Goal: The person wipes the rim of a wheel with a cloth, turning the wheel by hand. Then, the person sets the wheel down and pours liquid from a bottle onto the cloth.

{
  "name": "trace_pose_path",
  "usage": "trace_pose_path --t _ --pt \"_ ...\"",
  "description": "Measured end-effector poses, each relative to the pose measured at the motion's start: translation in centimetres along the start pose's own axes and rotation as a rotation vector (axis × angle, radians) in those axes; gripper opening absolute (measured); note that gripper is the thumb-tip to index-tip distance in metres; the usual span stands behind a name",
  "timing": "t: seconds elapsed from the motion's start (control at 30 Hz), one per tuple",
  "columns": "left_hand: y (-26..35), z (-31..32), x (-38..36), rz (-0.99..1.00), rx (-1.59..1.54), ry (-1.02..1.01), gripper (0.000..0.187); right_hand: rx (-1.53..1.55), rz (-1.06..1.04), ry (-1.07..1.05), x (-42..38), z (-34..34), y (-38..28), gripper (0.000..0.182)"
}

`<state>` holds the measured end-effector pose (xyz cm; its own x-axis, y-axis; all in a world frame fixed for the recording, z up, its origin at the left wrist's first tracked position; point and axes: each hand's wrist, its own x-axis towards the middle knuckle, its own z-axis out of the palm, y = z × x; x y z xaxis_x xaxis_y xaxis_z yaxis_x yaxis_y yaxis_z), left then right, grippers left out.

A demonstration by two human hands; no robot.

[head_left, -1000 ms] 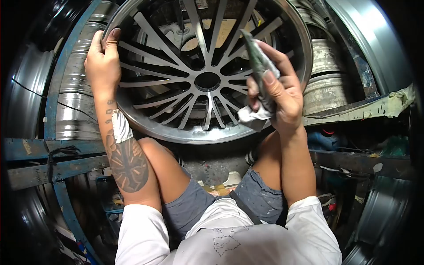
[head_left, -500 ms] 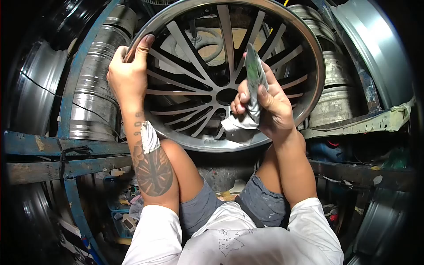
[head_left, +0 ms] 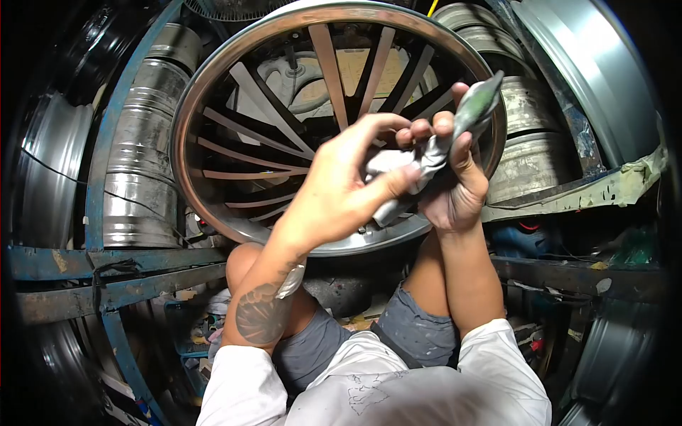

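A multi-spoke alloy wheel (head_left: 186, 142) with a polished rim and black-and-silver spokes lies in front of me, above my knees. Over its right half, my right hand (head_left: 455, 177) grips a crumpled grey cloth (head_left: 477, 106) with a green stain; the upper end sticks up past the fingers. My left hand (head_left: 348, 177) has come across the spokes and pinches the lower part of the same cloth between thumb and fingers. Both hands are held above the wheel, and the wheel's hub is hidden behind them.
Stacked silver wheel barrels stand left (head_left: 142, 142) and right (head_left: 529, 135). A blue metal frame (head_left: 50, 263) runs along the left. Further right is a large silver rim (head_left: 582, 71), with a tape-covered ledge (head_left: 568, 202) below it. A blue basket (head_left: 188, 334) with small items sits low at left.
My left hand has let go of the wheel's rim and moved right onto the cloth. My right hand, holding the cloth, has shifted slightly right. The wheel appears a little further left.
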<state>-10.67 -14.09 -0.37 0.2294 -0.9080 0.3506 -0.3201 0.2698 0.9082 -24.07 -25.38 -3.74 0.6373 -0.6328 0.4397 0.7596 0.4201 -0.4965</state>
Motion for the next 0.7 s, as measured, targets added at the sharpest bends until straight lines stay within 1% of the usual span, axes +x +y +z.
trace_pose_path --t 0.03,0.07,0.1,0.13,0.17,0.2,0.23,0.27,0.3,0.37,0.4,0.43,0.47,0.5,0.53,0.57,0.6,0.63,0.67,0.7 --pt "0.1 0.7 -0.2 -0.060 -0.080 -0.005 0.053 0.023 -0.015 0.007 0.0 -0.4 -0.2 0.057" --pt "0.4 1.2 -0.3 -0.120 -0.160 -0.013 0.055 -0.017 -0.044 0.038 0.0 -0.5 -0.4 0.050" --pt "0.2 1.2 -0.2 -0.192 -0.161 -0.036 0.055 -0.035 -0.081 0.059 0.0 -0.6 -0.6 0.047" --pt "-0.6 2.1 -0.3 -0.253 -0.371 0.039 0.045 -0.054 -0.117 0.081 0.1 -0.4 -0.6 0.044" --pt "-0.7 2.1 -0.4 -0.338 -0.484 0.010 0.042 -0.064 -0.159 0.156 0.1 0.0 -0.5 0.041" --pt "-0.6 1.9 -0.3 -0.423 -0.596 -0.017 0.038 -0.136 -0.175 0.120 0.1 -0.2 -0.8 0.041" --pt "-0.9 2.2 -0.4 -0.438 -0.649 -0.016 0.036 -0.206 -0.187 0.084 0.2 -0.5 -1.0 0.040" --pt "-1.2 2.3 -0.5 -0.463 -0.738 -0.024 0.038 -0.274 -0.196 0.045 0.3 -0.6 -1.1 0.040" --pt "-1.4 2.4 -0.5 -0.486 -0.825 -0.030 0.040 -0.369 -0.225 0.079 0.3 -0.1 -0.9 0.043" --pt "-2.0 2.5 -0.8 -0.550 -1.052 -0.034 0.045 -0.525 -0.246 0.011 0.4 0.2 -0.6 0.045" --pt "-1.9 2.5 -0.9 -0.558 -1.053 -0.050 0.045 -0.590 -0.247 -0.030 0.4 -0.1 -0.4 0.044" --pt "-1.7 2.6 -0.8 -0.566 -1.053 -0.067 0.046 -0.651 -0.260 -0.018 0.5 -0.1 -0.4 0.040" --pt "-1.5 2.6 -0.8 -0.574 -1.053 -0.085 0.046 -0.647 -0.231 0.047 0.5 0.0 -0.5 0.038" --pt "-1.6 2.2 -0.8 -0.561 -0.925 -0.173 0.044 -0.642 -0.203 0.112 0.6 0.3 -0.8 0.037" --pt "-1.0 2.7 -0.7 -0.419 -0.830 -0.149 0.043 -0.634 -0.174 0.176 0.7 0.7 -1.1 0.035" --pt "-0.9 3.2 -0.8 -0.394 -0.765 -0.141 0.043 -0.698 -0.140 0.260 0.9 1.3 -1.3 0.046" --pt "-1.0 3.6 -1.0 -0.370 -0.698 -0.130 0.043 -0.702 -0.113 0.288 1.0 1.1 -1.6 0.045" --pt "-1.4 4.0 -1.2 -0.310 -0.354 -0.082 0.040 -0.679 -0.098 0.315 1.0 1.2 -1.6 0.035" --pt "-1.6 4.6 -1.4 -0.194 -0.163 0.003 0.033 -0.657 -0.083 0.343 0.8 1.5 -1.6 0.026" --pt "-1.4 4.6 -1.4 -0.066 0.011 0.070 0.031 -0.652 -0.070 0.384 0.6 2.0 -1.4 0.027"
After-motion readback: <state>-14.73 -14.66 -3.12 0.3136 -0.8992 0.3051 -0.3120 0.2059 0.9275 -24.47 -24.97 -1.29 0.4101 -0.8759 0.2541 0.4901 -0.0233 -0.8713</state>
